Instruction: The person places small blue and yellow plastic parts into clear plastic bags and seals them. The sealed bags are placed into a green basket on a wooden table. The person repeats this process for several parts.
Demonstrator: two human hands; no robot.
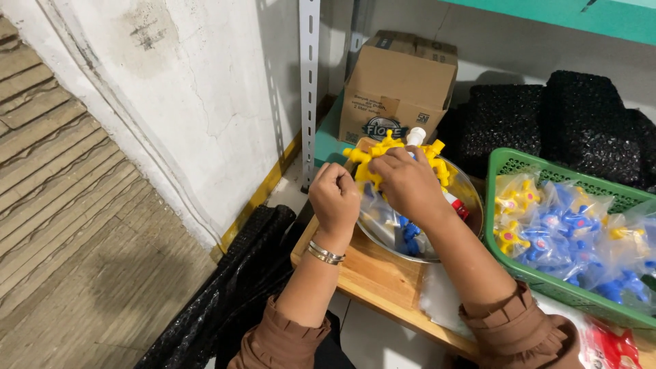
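Observation:
My left hand [335, 198] is closed near the rim of a round metal bowl [471, 198], its fingers pinching what looks like the edge of a clear plastic bag. My right hand [406, 184] lies over the bowl, gripping a yellow plastic tap handle [372, 164] from a heap of several yellow ones. Blue plastic pieces [410, 236] and a red one [461, 208] lie lower in the bowl. A white cap [415, 135] stands behind the heap. The bowl rests on a wooden board [383, 273].
A green plastic basket [509, 167] at the right holds several clear bags of yellow and blue handles. Behind stand a cardboard box [400, 85] and black bubble-wrap bundles [547, 126]. A white shelf post [309, 89], a wall and black plastic sheeting [232, 287] are at the left.

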